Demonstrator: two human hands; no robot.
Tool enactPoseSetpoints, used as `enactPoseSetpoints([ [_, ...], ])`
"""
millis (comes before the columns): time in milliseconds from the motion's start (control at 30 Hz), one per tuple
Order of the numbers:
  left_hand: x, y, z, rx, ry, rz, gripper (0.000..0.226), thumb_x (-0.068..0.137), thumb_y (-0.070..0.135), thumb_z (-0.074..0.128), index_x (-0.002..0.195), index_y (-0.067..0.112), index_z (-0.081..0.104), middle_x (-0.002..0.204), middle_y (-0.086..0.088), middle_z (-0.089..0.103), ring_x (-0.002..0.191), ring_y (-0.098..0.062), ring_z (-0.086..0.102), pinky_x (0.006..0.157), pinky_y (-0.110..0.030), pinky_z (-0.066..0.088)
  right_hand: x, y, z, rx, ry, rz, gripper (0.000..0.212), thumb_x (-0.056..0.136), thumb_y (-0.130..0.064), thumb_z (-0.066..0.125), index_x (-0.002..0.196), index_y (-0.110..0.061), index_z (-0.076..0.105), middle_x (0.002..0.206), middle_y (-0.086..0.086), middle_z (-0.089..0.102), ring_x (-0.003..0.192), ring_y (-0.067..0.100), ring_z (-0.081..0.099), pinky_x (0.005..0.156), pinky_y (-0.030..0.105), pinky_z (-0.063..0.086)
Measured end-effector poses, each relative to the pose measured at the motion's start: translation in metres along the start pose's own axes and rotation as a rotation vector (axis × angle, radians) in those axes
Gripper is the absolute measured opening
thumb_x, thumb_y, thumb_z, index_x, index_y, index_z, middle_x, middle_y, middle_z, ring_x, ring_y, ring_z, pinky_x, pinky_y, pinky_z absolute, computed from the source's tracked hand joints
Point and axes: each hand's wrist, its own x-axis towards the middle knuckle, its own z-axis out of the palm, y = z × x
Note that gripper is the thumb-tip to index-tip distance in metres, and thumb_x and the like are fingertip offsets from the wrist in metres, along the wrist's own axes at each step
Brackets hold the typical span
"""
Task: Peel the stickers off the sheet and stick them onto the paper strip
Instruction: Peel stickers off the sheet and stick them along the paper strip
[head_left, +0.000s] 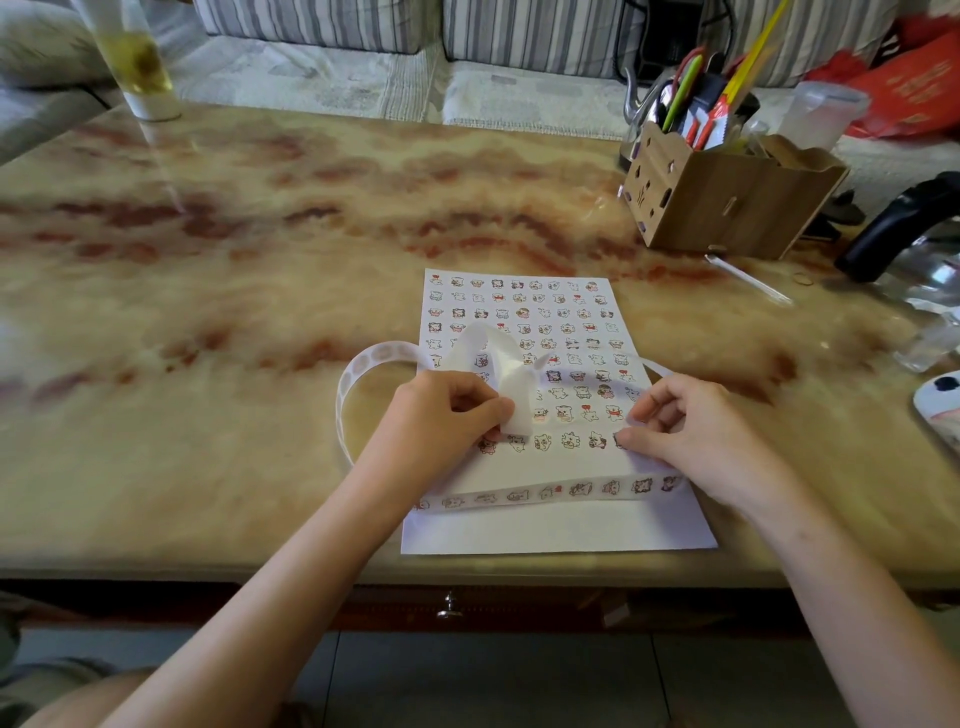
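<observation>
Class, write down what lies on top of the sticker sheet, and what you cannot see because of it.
On the sticker sheet rest the looping paper strip and both hands: left hand, right hand. The stickers beneath them are covered.

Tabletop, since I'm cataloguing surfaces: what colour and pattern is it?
Glossy cream-yellow tabletop with wavy reddish-brown marbling, best seen in the head view.

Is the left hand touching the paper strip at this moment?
Touching. The head view shows the left hand pinching a fold of the paper strip between thumb and fingers, just above the sticker sheet.
</observation>
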Motion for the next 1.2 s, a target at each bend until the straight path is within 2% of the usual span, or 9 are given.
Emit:
enactPoseSetpoints([
  [300, 0.000, 0.000, 0.000, 0.001, -0.002, 0.008, 0.018, 0.087, 0.023, 0.066, 0.070, 0.019, 0.069, 0.063, 0.005, 0.071, 0.060, -0.003, 0.061, 0.077, -0.029, 0.052, 0.002, 0.000, -0.001, 0.000, -0.021, 0.005, 0.019, 0.075, -0.013, 0.079, 0.073, -0.017, 0.061, 0.067, 0.004, 0.059, 0.058, 0.018, 0.054, 0.055, 0.041, 0.052],
  [400, 0.001, -0.001, 0.000, -0.003, -0.002, 0.013, 0.017, 0.087, 0.023, 0.066, 0.070, 0.019, 0.069, 0.064, 0.004, 0.071, 0.060, -0.004, 0.061, 0.078, -0.030, 0.053, 0.003, 0.001, 0.000, -0.037, -0.021, -0.004, 0.019, 0.076, -0.012, 0.078, 0.074, -0.018, 0.060, 0.067, 0.002, 0.059, 0.060, 0.018, 0.054, 0.064, 0.043, 0.053],
  [533, 0.000, -0.001, 0.000, -0.032, 0.016, 0.031, 0.018, 0.088, 0.023, 0.065, 0.071, 0.016, 0.069, 0.065, 0.003, 0.072, 0.066, -0.015, 0.065, 0.079, -0.035, 0.054, 0.002, 0.001, 0.001, -0.044, 0.006, -0.025, 0.018, 0.084, -0.009, 0.069, 0.074, -0.021, 0.060, 0.067, -0.001, 0.059, 0.060, 0.017, 0.054, 0.065, 0.044, 0.054],
  [600, 0.000, 0.000, 0.000, -0.063, 0.037, 0.049, 0.017, 0.088, 0.023, 0.065, 0.074, 0.016, 0.069, 0.067, 0.004, 0.072, 0.065, -0.013, 0.065, 0.077, -0.034, 0.054, -0.001, -0.004, 0.003, 0.008, 0.062, -0.089, 0.017, 0.085, -0.010, 0.068, 0.073, -0.022, 0.062, 0.064, -0.005, 0.061, 0.056, 0.010, 0.055, 0.060, 0.039, 0.052],
  [667, 0.001, 0.001, -0.001, -0.102, 0.060, 0.078, 0.015, 0.090, 0.024, 0.063, 0.079, 0.016, 0.070, 0.067, 0.005, 0.072, 0.064, -0.006, 0.065, 0.075, -0.029, 0.054, -0.007, -0.016, 0.005, 0.058, 0.116, -0.201, 0.013, 0.085, -0.015, 0.068, 0.075, -0.023, 0.065, 0.065, -0.009, 0.063, 0.055, 0.001, 0.053, 0.058, 0.023, 0.047],
  [767, 0.001, 0.005, -0.001, -0.178, 0.091, 0.132, 0.014, 0.091, 0.021, 0.062, 0.083, 0.012, 0.069, 0.063, 0.005, 0.070, 0.061, -0.001, 0.065, 0.065, -0.023, 0.054, -0.019, -0.036, 0.013, 0.154, 0.108, -0.352, 0.009, 0.085, -0.020, 0.069, 0.081, -0.028, 0.066, 0.075, -0.014, 0.066, 0.067, 0.001, 0.057, 0.063, 0.012, 0.044],
  [900, 0.000, 0.008, -0.002, -0.264, 0.107, 0.215, 0.015, 0.093, 0.015, 0.060, 0.083, 0.007, 0.068, 0.063, 0.005, 0.068, 0.062, -0.002, 0.065, 0.058, -0.012, 0.047, -0.026, -0.046, 0.029, 0.165, 0.092, -0.469, 0.011, 0.083, -0.022, 0.072, 0.092, -0.026, 0.067, 0.089, -0.015, 0.069, 0.089, 0.008, 0.063, 0.083, 0.024, 0.049],
  [1067, 0.002, 0.007, -0.001, -0.319, 0.097, 0.219, 0.020, 0.095, 0.016, 0.057, 0.088, 0.001, 0.068, 0.066, 0.001, 0.070, 0.066, -0.010, 0.068, 0.065, -0.021, 0.055, -0.026, -0.048, 0.035, 0.228, 0.111, -0.501, 0.012, 0.082, -0.015, 0.074, 0.089, -0.023, 0.068, 0.082, -0.012, 0.070, 0.080, 0.011, 0.066, 0.078, 0.028, 0.053],
  [1200, 0.002, 0.008, 0.001, -0.333, 0.059, 0.200, 0.026, 0.095, 0.022, 0.056, 0.084, 0.003, 0.071, 0.073, -0.006, 0.072, 0.068, -0.011, 0.068, 0.065, -0.021, 0.055, -0.026, -0.050, 0.034, 0.276, 0.129, -0.475, 0.010, 0.082, -0.014, 0.073, 0.087, -0.023, 0.071, 0.080, -0.011, 0.071, 0.077, 0.009, 0.066, 0.076, 0.026, 0.053],
])
